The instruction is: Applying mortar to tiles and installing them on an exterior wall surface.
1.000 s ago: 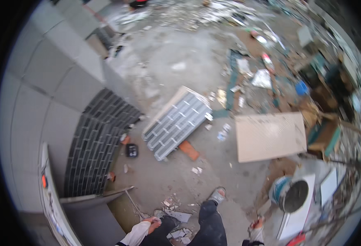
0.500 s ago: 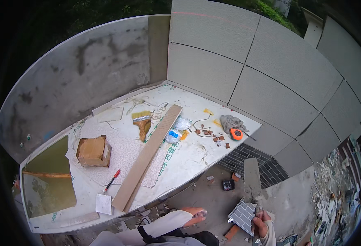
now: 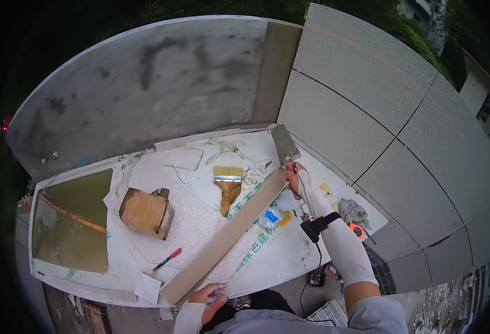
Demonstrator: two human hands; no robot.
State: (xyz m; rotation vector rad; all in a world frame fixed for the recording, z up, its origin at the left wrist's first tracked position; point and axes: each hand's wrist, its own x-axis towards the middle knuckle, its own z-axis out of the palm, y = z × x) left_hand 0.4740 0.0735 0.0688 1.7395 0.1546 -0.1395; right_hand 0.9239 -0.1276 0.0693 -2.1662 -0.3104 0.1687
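Observation:
My right hand (image 3: 291,177) grips a grey, mortar-smeared flat trowel (image 3: 283,142) at the far corner of the white worktop (image 3: 189,156), beside the top end of a long beige strip (image 3: 220,239); whether the blade touches the top is unclear. Down at the front edge, near the strip's lower end, my left hand (image 3: 211,296) has bent fingers around something small that I cannot make out. On the worktop lie a wide paintbrush (image 3: 227,186), a cardboard box (image 3: 144,212), a red marker (image 3: 167,260), a small white tile (image 3: 147,288) and clear plastic bags (image 3: 269,220).
Panelled walls (image 3: 362,83) and a stained grey board (image 3: 145,94) border the worktop behind. A sink-like recess (image 3: 67,234) with murky water and a stick sits at left. A rag (image 3: 352,211) and orange tape measure (image 3: 356,231) lie at right; rubble (image 3: 439,306) covers the ground below.
My view has swung from the littered ground to the worktop. My right arm has reached forward with the trowel from below the front edge to the back corner. My left hand appears farther left.

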